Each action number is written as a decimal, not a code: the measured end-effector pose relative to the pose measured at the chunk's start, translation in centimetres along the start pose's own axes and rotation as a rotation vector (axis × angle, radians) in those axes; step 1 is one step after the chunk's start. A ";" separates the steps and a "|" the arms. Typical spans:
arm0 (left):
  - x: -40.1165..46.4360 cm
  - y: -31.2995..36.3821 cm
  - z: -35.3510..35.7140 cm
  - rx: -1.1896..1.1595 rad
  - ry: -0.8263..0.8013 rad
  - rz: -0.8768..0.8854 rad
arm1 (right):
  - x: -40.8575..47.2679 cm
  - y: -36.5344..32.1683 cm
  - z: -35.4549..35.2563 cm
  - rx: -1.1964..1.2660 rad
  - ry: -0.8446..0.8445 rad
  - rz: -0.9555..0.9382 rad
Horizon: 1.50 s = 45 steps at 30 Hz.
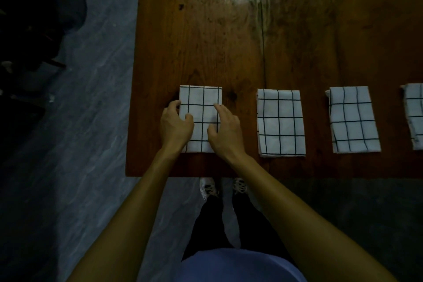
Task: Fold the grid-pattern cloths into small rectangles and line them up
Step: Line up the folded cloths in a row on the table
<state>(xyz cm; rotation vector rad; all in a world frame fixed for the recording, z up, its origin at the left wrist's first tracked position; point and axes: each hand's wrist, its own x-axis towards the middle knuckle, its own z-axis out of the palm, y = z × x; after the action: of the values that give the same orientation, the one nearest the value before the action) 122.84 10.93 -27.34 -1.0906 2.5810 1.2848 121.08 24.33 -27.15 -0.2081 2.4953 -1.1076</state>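
Observation:
Several white cloths with a black grid lie folded as small rectangles in a row along the near edge of the wooden table (229,52). My hands rest on the leftmost cloth (201,101). My left hand (175,125) lies on its left edge, fingers curled over the side. My right hand (225,131) lies on its right part with the fingers pointing forward. To the right lie a second cloth (280,122), a third cloth (353,119) and a fourth cloth (415,117), cut off by the frame edge.
The table's left edge and near left corner are close to the leftmost cloth. Grey stone floor (80,144) lies to the left, with dark objects (34,30) at the far left. My feet (223,186) stand below the table edge.

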 end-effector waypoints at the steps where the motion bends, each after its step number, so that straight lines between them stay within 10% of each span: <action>1: 0.1 0.0 0.0 0.002 0.004 -0.002 | 0.1 -0.1 0.1 0.004 -0.004 0.001; 30: -2.2 1.1 -0.4 0.306 0.118 0.099 | -0.5 0.4 -2.2 0.044 0.054 -0.040; 36: -1.2 0.8 0.3 0.577 -0.107 0.413 | 0.9 -0.2 -2.0 -0.310 -0.128 -0.289; 45: 0.9 -3.2 1.3 0.791 -0.223 0.377 | 2.4 2.9 0.4 -0.670 -0.258 -0.256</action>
<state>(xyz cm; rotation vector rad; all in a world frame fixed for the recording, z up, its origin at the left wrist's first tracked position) 123.84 10.11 -30.69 -0.3103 2.7563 0.2793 119.19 25.30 -30.28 -0.8166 2.5489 -0.2532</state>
